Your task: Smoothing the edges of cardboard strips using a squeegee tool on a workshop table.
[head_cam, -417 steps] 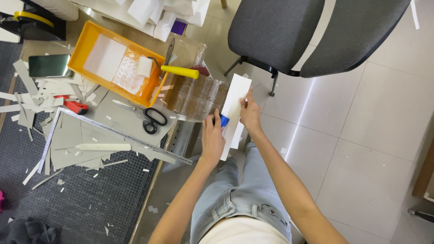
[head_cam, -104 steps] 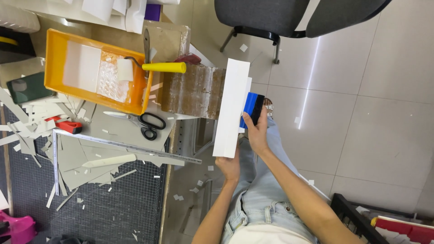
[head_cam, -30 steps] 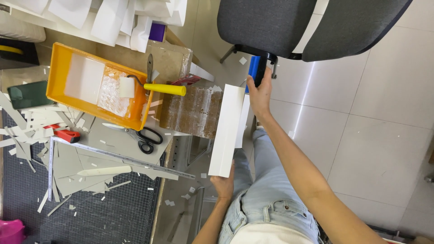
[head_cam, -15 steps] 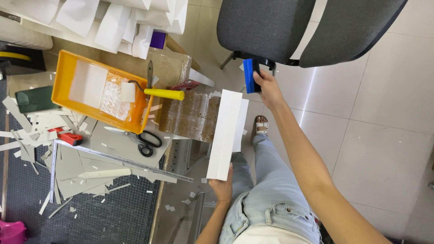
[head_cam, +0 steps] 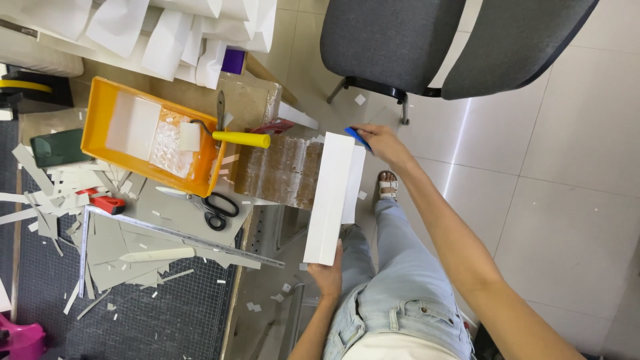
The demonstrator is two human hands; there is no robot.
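On the desk [head_cam: 263, 100] sits an orange paint tray [head_cam: 97, 133] with a yellow-handled roller [head_cam: 237, 139] lying across its right rim. Just near of it lie black scissors [head_cam: 215, 210], a long metal ruler [head_cam: 193, 239] and a red utility knife [head_cam: 107, 202] among grey paper scraps [head_cam: 47, 193]. White folded sheets [head_cam: 180, 33] are stacked at the far edge. A grey office chair [head_cam: 427, 40] stands on the tiled floor [head_cam: 573, 193] to the right.

Partly hidden, as we see it: blue scraper [head_cam: 357, 137], mostly covered by our right hand [head_cam: 379, 139]. White panel's [head_cam: 329, 197] near end, behind left hand [head_cam: 329, 276]. Grey office chair [head_cam: 427, 40], cut off at far edge. Pink object [head_cam: 19, 339], clipped at left edge, unidentifiable.
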